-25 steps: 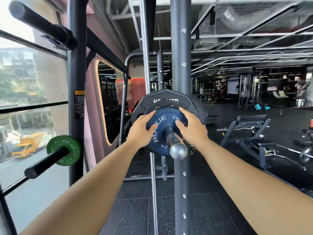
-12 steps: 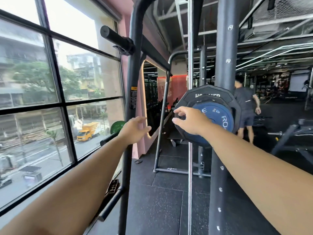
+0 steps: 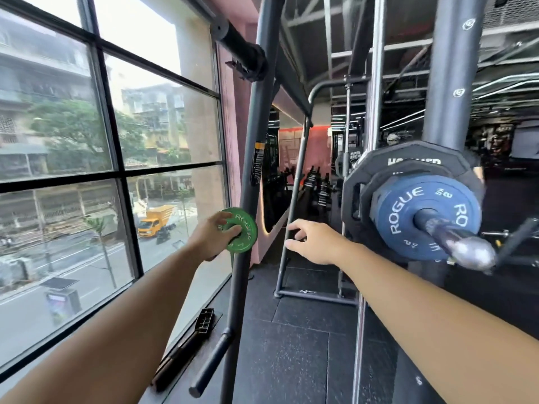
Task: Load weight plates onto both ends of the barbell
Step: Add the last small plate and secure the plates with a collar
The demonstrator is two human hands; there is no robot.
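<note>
Left hand (image 3: pixel 210 239) grips the small green plate (image 3: pixel 244 228) beside the rack upright (image 3: pixel 254 135), presumably to fetch it; right hand (image 3: pixel 313 243), loosely curled, holds nothing; farther right, the barbell sleeve (image 3: pixel 463 246) carries a blue plate (image 3: pixel 408 211) and black plates (image 3: pixel 408 158).

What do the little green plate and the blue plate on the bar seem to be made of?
Green plate: probably rubber- or urethane-coated, with a smooth, faintly glossy skin and moulded-looking lettering. Blue plate: likely the same coating, matte, with white printed lettering. The bar end through it looks like bare polished steel, since it glints.
</note>
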